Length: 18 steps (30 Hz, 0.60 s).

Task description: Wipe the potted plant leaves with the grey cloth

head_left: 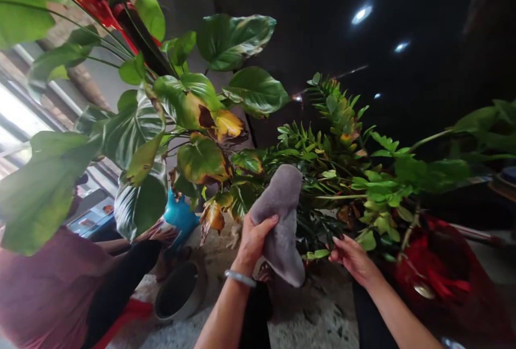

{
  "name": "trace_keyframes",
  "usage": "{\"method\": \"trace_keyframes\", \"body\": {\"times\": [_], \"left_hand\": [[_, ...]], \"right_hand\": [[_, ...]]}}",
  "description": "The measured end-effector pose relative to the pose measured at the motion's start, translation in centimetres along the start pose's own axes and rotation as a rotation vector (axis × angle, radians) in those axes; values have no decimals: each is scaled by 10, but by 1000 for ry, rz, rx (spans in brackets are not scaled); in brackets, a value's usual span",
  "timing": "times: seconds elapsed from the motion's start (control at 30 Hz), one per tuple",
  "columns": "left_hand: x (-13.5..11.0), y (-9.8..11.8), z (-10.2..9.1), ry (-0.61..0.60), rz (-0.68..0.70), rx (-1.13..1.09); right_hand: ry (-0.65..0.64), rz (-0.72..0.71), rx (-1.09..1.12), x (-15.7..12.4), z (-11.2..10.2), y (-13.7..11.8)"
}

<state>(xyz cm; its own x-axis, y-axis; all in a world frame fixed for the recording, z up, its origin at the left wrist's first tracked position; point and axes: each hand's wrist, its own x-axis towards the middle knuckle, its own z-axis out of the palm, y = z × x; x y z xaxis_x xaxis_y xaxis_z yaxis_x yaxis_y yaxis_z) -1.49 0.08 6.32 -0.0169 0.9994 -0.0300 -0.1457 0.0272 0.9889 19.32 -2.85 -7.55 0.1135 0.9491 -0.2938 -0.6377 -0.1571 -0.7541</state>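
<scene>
My left hand (250, 241) is closed on a grey cloth (280, 214) and holds it up against the foliage of a small-leaved green plant (342, 177). A silver bracelet (240, 278) sits on that wrist. My right hand (351, 256) reaches in under the same plant, fingers curled around low leaves or a stem; what it grips is hidden by foliage. To the left stands a broad-leaved plant (169, 123) with several yellow and brown leaves.
Another person in a maroon top (44, 290) sits at the lower left, their hands near a blue object (180, 214). A dark round pot (179, 291) stands on the speckled floor (306, 317). A red object (435, 268) lies at the right.
</scene>
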Motion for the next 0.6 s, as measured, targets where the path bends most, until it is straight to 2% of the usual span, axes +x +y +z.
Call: {"method": "trace_keyframes", "body": {"times": [0.1,0.17,0.2,0.27,0.33,0.43,0.53,0.6], "left_hand": [[-1,-42,12,-127,-68,127],[-13,-60,9,-290,-130,259],[-18,-62,7,-385,-143,303],[-21,-49,6,-513,-113,313],[-10,-25,14,-481,-27,251],[20,0,38,-280,147,132],[35,-12,55,-177,222,200],[27,-31,51,-267,136,353]], "right_hand": [[7,-4,19,4,-3,4],[12,-5,29,7,-6,6],[15,-5,35,7,-8,6],[26,-3,43,8,-10,7],[39,-2,47,8,-11,7],[43,-1,44,7,-10,7],[44,0,39,9,-12,9],[45,-2,33,12,-16,12]]}}
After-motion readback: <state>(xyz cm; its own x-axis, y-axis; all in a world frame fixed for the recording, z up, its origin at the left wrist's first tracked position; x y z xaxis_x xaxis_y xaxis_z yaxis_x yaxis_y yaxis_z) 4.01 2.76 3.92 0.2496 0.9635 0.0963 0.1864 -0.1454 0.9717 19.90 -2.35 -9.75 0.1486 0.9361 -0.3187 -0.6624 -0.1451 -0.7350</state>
